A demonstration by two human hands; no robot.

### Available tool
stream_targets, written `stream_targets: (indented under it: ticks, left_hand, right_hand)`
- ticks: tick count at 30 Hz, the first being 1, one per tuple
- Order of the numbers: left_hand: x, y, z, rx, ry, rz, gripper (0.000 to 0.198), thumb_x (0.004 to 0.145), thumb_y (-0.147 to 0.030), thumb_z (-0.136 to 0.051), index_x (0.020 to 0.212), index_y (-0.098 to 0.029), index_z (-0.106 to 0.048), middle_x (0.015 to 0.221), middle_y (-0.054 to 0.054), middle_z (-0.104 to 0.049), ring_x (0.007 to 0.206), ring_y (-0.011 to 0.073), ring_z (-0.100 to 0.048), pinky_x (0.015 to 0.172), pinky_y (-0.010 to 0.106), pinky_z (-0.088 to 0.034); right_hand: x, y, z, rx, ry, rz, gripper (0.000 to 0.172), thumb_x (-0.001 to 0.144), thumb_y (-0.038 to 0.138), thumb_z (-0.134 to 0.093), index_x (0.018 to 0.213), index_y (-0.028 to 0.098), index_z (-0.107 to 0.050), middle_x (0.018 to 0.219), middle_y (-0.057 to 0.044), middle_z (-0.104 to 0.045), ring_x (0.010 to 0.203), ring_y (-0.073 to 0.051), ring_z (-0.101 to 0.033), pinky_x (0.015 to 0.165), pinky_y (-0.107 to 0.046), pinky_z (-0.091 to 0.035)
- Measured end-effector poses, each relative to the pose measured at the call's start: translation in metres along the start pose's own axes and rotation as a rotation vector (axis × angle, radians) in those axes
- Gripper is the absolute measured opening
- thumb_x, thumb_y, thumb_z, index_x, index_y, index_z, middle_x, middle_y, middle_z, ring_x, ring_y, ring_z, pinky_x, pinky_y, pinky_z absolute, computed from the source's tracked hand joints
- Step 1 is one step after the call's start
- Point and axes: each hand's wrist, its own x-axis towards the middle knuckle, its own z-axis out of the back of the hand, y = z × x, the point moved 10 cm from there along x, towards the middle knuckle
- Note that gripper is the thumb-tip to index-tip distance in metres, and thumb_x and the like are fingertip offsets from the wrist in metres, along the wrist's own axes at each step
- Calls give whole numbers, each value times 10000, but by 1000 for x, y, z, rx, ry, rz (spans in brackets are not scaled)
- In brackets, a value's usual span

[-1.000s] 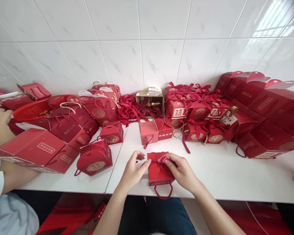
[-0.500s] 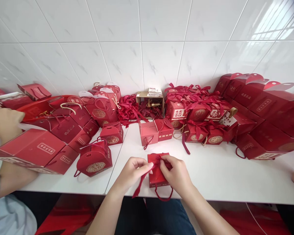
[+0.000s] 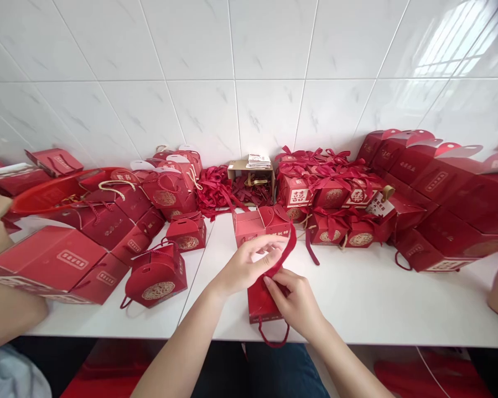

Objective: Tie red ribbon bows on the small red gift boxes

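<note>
A small red gift box lies at the table's front edge before me, its dark red cord handle hanging toward me. Over its far end my left hand grips a dark red ribbon, whose loose end stands up past the fingers. My right hand rests on the box top, thumb and fingers pinched on the ribbon near its middle. The knot or loop between the fingers is mostly hidden. Just behind my left hand sits another red box.
Red boxes with bows are stacked at back right, beside taller red boxes. An open carton and a ribbon heap stand by the wall. More boxes fill the left. Other people's arms reach in at both sides.
My left hand has moved up and right, carrying the ribbon end from the box's left side to above its far end. My right hand stays pinched at the box, slightly lower.
</note>
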Motion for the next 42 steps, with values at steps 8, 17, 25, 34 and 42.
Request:
stream_targets:
  ticks: [8,17,25,34,42]
  left_hand:
    - [-39,58,14,148,-153,114,146,732,-274,-744,853,-192,-750,946,66,-748,934,231,-684,891,345,-520]
    - [-51,55,10,264,-334,-43,64,828,-199,-612,774,-199,-646,860,39,-711,886,197,-668,853,336,-511]
    - [-60,51,10,194,-434,-51,172,846,-191,-599,983,-224,-501,883,9,-695,874,155,-671,876,297,-497]
    - [-62,48,9,240,-474,-104,120,864,-176,-594,943,-239,-529,884,-4,-696,857,141,-694,798,242,-534]
    - [-59,50,7,250,-477,-90,98,871,-181,-574,943,-245,-553,916,7,-712,881,167,-708,787,267,-561]
  right_hand:
    - [1,-2,1,128,52,3,307,919,306,-494,659,191,-611,686,-44,-614,623,-168,-560,583,-263,-434]
    - [-6,-32,2,339,-112,-189,212,879,307,-570,864,250,-367,609,60,-593,488,-119,-469,484,-220,-369]
    - [-5,-2,6,134,-69,35,124,909,221,-517,965,212,-628,896,-49,-665,808,-170,-645,729,-278,-518]
    - [-9,-4,8,-11,-101,86,172,905,232,-530,915,182,-694,913,-86,-570,721,-178,-613,614,-297,-537]
    - [-6,-19,1,-38,9,-71,205,895,324,-544,803,216,-693,1307,-134,-527,1206,-326,-470,988,-543,-400]
